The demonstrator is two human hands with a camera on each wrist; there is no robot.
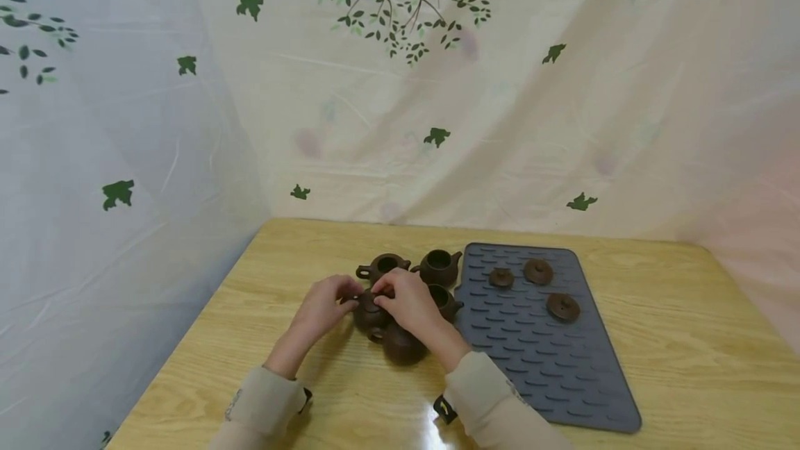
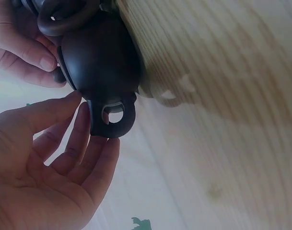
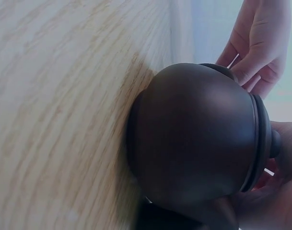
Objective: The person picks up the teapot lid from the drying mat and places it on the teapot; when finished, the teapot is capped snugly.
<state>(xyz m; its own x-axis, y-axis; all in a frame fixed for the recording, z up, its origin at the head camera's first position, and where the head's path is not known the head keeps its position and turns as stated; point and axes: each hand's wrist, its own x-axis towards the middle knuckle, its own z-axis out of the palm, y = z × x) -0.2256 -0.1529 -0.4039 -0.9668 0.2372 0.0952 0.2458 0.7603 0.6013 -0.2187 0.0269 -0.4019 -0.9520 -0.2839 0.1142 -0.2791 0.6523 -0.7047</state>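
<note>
Five brown teapots (image 1: 400, 311), three lids (image 1: 539, 271) on grey mat (image 1: 550, 367), both hands' fingers (image 1: 381, 292) pinching one lidded teapot.

Staged tabletop recording booth: a wooden table (image 1: 656, 311) enclosed by leaf-printed curtains (image 1: 437, 89), with clay teapots (image 1: 439, 267) beside a grey silicone mat (image 1: 550, 360).
</note>
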